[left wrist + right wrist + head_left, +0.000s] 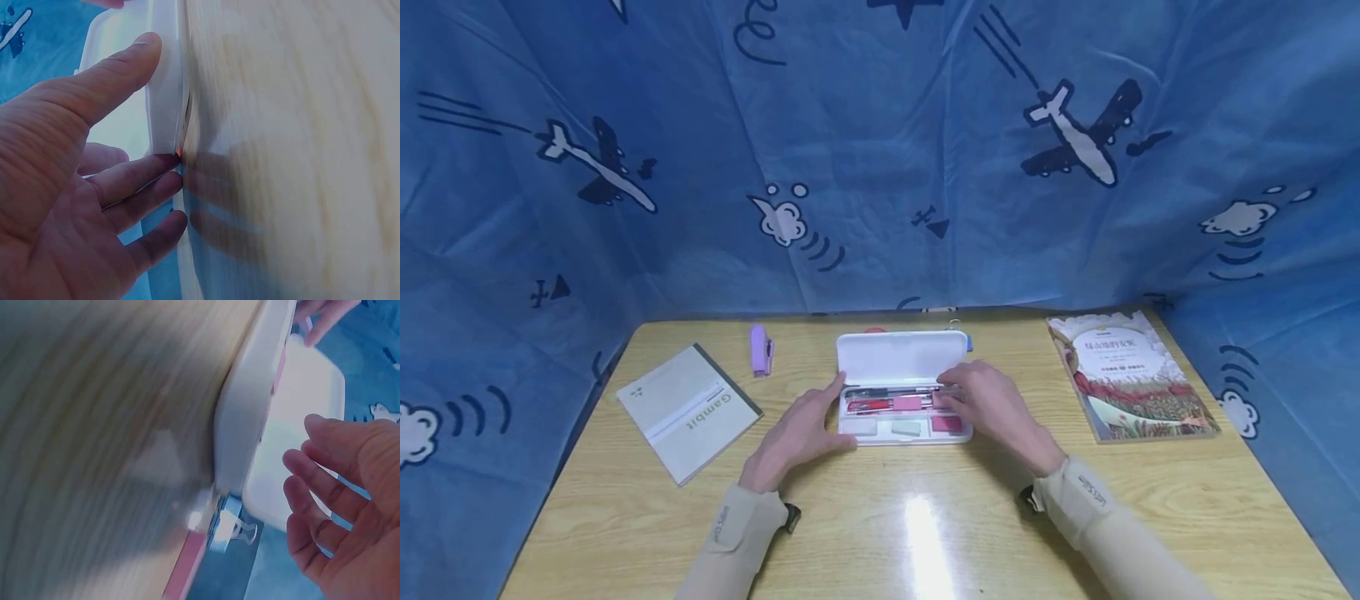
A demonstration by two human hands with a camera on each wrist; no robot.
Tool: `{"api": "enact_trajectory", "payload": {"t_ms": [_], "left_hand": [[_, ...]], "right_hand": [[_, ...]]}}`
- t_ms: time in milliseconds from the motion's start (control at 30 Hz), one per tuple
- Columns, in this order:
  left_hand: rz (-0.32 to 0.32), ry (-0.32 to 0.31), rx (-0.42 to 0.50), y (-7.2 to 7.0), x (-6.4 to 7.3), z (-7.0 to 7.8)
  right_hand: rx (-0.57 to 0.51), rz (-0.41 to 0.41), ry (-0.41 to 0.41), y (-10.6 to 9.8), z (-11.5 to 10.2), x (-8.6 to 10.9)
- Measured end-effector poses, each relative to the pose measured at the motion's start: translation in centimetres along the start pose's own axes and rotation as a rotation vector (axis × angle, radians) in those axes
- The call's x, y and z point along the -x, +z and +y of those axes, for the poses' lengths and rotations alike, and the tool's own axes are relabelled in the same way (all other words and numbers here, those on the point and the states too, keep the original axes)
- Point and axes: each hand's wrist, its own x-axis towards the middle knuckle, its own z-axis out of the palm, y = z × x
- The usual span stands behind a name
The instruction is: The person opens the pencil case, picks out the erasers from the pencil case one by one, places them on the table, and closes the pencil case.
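A white pencil case (847, 438) lies on the table with its lid (901, 357) raised. Inside are several pens, among them a red pen (867, 406), plus a pink block (907, 403), a pale green block (906, 427) and a dark pink block (947, 424). My left hand (801, 429) holds the case's left end, thumb (128, 72) on its wall and fingers round the end. Over the right part of the case is my right hand (992, 408), its fingers loosely bent; the right wrist view shows nothing between them. Its fingertips cover part of the contents in the head view.
A grey notebook (688, 412) lies at left, a purple stapler (761, 350) behind it. At right is an illustrated book (1131, 375). Behind the case sit a binder clip (228, 528) and a red item (875, 331). A blue airplane-print curtain (865, 167) hangs behind the table.
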Motion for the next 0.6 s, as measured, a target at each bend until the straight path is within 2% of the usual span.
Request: {"api": "enact_trajectory", "payload": {"t_ms": [300, 600], "left_hand": [[0.01, 0.039, -0.019, -0.1, 0.0, -0.1], [0.012, 0.033, -0.028, -0.1, 0.1, -0.1]], "right_hand": [[0.007, -0.031, -0.098, 1.6, -2.1, -1.2], [0.057, -0.074, -0.023, 2.8, -3.2, -2.0]]}}
